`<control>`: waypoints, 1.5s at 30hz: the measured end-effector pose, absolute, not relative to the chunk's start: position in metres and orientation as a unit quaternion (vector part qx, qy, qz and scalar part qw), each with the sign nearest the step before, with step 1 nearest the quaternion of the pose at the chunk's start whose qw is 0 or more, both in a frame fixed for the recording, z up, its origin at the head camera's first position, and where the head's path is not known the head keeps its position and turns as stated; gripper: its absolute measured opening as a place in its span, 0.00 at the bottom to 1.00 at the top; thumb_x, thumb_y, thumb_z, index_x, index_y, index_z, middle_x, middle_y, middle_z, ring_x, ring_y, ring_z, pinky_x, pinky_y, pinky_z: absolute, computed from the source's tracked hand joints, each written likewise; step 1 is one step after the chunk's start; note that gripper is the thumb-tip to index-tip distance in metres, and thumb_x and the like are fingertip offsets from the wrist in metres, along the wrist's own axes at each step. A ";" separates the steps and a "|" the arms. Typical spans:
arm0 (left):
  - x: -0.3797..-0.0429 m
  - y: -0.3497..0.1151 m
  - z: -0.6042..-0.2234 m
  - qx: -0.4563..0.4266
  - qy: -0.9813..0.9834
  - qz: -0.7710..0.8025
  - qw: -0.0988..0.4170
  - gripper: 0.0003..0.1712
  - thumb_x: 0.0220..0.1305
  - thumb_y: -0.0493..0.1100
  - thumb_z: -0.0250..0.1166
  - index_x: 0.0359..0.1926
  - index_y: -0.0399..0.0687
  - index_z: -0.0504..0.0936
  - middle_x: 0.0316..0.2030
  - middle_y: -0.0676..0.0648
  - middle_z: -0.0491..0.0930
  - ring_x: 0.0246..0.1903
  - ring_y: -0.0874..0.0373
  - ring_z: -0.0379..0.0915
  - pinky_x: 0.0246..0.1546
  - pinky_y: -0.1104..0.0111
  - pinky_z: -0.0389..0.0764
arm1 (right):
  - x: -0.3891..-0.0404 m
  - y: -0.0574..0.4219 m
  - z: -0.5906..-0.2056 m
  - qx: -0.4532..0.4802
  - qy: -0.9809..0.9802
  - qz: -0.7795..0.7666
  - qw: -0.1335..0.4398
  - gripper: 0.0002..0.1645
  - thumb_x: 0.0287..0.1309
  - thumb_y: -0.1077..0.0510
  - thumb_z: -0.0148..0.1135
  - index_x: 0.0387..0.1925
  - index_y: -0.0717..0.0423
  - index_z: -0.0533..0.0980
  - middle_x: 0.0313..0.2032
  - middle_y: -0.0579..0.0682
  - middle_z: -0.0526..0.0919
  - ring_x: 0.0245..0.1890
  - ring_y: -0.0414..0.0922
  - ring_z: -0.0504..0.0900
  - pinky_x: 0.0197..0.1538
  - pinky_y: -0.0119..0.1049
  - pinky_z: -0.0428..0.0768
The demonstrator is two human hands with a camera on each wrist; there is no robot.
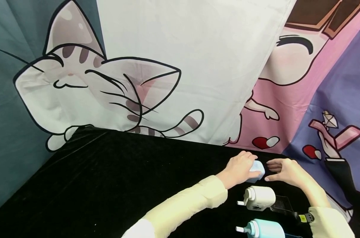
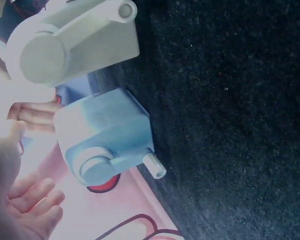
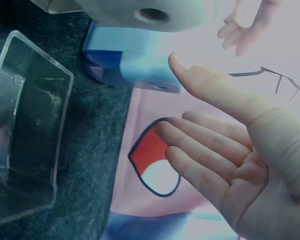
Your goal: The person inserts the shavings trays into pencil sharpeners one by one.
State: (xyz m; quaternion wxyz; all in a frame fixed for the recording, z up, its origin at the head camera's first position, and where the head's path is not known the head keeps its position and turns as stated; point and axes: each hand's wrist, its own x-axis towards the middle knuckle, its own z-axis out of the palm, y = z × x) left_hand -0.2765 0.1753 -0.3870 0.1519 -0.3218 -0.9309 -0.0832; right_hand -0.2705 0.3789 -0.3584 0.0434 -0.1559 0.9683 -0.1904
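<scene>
Head view: left hand [image 1: 239, 167] and right hand [image 1: 288, 171] flank the blue sharpener [image 1: 259, 166] on the black counter [image 1: 78, 185], apparently to steady it from both sides. Left wrist view: left fingers relaxed, apart from it; crank facing outward, presumably for access. Right wrist view: right fingers extended, holding nothing.

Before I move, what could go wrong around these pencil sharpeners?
The blue pencil sharpener could slide if nudged: it sits between the left hand and the right hand, with no firm grip showing. The left sleeve might catch the crank handle sticking out of the white pencil sharpener. The right sleeve is near the clear plastic tray and may bump it.
</scene>
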 end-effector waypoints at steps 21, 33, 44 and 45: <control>-0.247 0.170 -0.377 -0.372 -0.914 -0.082 0.138 0.34 0.53 0.74 0.51 0.54 0.61 0.72 0.51 0.63 0.69 0.51 0.71 0.61 0.40 0.79 0.73 | -0.247 0.382 -0.338 -0.178 0.969 -0.169 0.024 0.45 0.30 0.38 0.73 0.48 0.63 0.74 0.41 0.62 0.81 0.40 0.53 0.80 0.39 0.45 0.78; -0.227 0.171 -0.377 -0.402 -0.909 -0.049 0.101 0.37 0.46 0.78 0.54 0.53 0.66 0.73 0.48 0.66 0.70 0.50 0.73 0.61 0.40 0.79 0.72 | -0.235 0.389 -0.341 -0.221 0.961 -0.166 0.032 0.38 0.31 0.42 0.74 0.46 0.58 0.76 0.41 0.58 0.82 0.38 0.37 0.79 0.37 0.38 0.79; -0.223 0.174 -0.387 -0.397 -0.912 -0.047 0.093 0.39 0.43 0.78 0.56 0.53 0.66 0.72 0.47 0.67 0.70 0.50 0.74 0.61 0.41 0.80 0.71 | -0.229 0.397 -0.356 -0.248 0.949 -0.185 0.051 0.42 0.33 0.46 0.74 0.50 0.63 0.72 0.43 0.60 0.80 0.39 0.33 0.76 0.37 0.33 0.79; -0.223 0.175 -0.388 -0.396 -0.912 -0.048 0.090 0.39 0.42 0.78 0.56 0.52 0.66 0.72 0.47 0.67 0.70 0.50 0.74 0.61 0.41 0.80 0.71 | -0.229 0.398 -0.358 -0.252 0.948 -0.187 0.047 0.42 0.33 0.46 0.74 0.50 0.63 0.72 0.43 0.60 0.80 0.39 0.32 0.76 0.37 0.31 0.78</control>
